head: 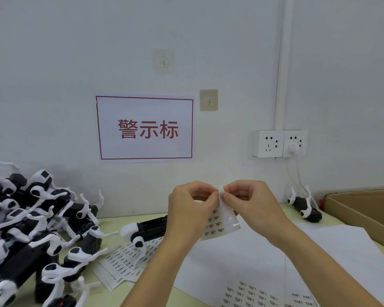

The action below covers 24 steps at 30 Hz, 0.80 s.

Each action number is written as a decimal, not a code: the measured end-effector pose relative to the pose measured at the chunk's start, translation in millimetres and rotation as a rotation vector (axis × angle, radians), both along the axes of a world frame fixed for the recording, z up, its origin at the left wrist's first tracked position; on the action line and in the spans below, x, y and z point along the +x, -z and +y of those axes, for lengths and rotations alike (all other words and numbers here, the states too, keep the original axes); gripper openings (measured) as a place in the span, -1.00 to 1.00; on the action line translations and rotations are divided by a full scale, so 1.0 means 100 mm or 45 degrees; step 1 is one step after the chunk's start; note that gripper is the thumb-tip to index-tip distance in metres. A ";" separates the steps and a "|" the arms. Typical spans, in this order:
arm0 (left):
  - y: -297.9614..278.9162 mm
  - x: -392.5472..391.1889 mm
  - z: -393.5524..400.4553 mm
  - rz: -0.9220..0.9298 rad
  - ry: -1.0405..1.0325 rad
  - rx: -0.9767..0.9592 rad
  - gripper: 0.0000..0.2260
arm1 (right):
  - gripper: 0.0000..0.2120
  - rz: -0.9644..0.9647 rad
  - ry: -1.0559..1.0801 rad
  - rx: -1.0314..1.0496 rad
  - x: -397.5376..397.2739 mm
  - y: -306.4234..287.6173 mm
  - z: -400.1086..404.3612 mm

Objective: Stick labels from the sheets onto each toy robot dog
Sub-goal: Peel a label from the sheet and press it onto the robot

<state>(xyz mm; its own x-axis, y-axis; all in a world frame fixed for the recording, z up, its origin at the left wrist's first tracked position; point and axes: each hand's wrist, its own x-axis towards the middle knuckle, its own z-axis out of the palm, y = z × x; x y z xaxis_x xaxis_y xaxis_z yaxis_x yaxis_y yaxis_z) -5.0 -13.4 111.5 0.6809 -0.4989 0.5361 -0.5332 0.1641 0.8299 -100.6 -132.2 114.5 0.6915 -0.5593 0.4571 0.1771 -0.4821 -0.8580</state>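
Pinching thin glossy label sheet (220,222) btwn L hand (191,209) & R hand (251,204), fingertips together.

Glossy black-and-white plastic toy robot dogs (31,229) lie piled on a smooth, matt pale-green tabletop (111,220). A small, shiny, slightly curled white paper label sheet (222,224) catches the light. Matt white paper sheets (242,262) lie beside a brown, matt corrugated cardboard box (364,209).

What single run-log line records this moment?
hands: left hand and right hand pinch small white label sheet | step: peeling label | black-and-white toy robot dog: waiting
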 end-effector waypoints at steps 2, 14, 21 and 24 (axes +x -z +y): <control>0.00 -0.01 0.00 -0.007 0.004 0.010 -0.87 | -0.88 -0.016 0.018 -0.010 0.00 0.00 0.01; -0.01 -0.03 0.00 -0.051 -0.062 0.034 -0.86 | -0.90 0.035 0.013 -0.064 0.00 -0.01 0.02; -0.01 -0.02 0.00 -0.029 -0.060 0.022 -0.87 | -0.92 0.015 0.010 -0.040 0.00 0.01 0.02; -0.01 -0.02 0.01 -0.025 -0.012 0.030 -0.89 | -0.93 0.010 0.009 -0.029 0.00 0.00 0.01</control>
